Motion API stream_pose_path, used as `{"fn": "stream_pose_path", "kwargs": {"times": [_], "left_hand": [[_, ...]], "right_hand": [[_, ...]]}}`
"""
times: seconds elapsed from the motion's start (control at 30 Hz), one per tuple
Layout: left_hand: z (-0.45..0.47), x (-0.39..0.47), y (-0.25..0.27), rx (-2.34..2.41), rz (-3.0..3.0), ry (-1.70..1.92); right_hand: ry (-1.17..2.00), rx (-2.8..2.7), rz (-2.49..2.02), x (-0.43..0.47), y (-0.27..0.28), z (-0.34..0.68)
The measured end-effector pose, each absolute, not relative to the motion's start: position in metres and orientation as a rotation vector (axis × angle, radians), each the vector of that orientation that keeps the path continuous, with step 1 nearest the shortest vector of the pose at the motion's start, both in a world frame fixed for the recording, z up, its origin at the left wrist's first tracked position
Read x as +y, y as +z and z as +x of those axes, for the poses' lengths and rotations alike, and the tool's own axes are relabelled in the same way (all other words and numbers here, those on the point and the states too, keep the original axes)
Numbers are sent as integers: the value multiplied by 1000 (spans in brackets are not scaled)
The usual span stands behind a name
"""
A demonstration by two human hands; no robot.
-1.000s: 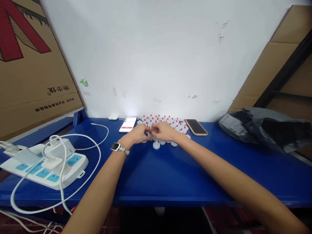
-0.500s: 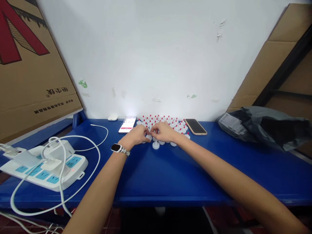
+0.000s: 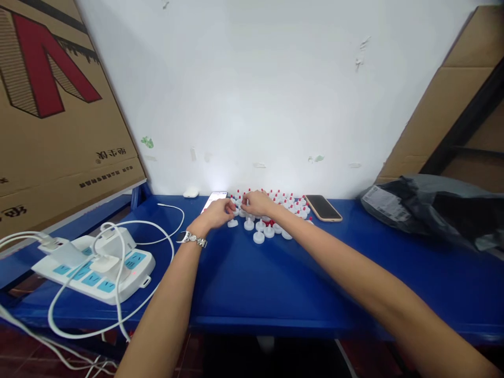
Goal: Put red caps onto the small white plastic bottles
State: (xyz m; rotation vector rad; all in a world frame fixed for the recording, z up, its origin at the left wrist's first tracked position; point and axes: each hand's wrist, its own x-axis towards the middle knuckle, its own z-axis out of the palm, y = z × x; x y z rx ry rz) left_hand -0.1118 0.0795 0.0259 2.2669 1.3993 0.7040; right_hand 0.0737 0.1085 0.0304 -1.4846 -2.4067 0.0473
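Observation:
A cluster of white nozzle caps (image 3: 299,209), many with small red tips, stands on the blue table (image 3: 268,283) against the wall. In front are several without red tips, such as one white nozzle cap (image 3: 249,224). Loose red tips (image 3: 270,223) lie among them. My left hand (image 3: 221,212), wearing a watch (image 3: 191,238), is closed in a pinch at the cluster's left edge; what it holds is too small to make out. My right hand (image 3: 258,203) reaches over the caps, thumb and fingers pinched close to the left fingertips. Its hold is hidden too.
A lit phone (image 3: 216,197) lies behind my left hand, a white earbud case (image 3: 191,192) to its left. Another phone (image 3: 323,208) and a dark plastic bag (image 3: 417,207) are on the right. A power strip (image 3: 98,273) with looping cables occupies the left.
My view has shifted slightly, so the table sits further right. Both hands have drawn slightly apart and away from the front caps, uncovering several without tips and some red tips.

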Motion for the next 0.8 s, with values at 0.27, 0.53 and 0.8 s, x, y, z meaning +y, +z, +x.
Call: {"fn": "stream_pose_path", "kwargs": {"times": [0.27, 0.53, 0.8], "left_hand": [[-85, 70, 21, 1418, 2479, 946], [-45, 49, 26, 1043, 2525, 977], [-28, 38, 26, 958, 2555, 1056]], "right_hand": [[380, -2026, -1272, 84, 33, 99], [333, -1979, -1232, 36, 34, 137], [512, -1870, -1121, 33, 26, 146]]}}
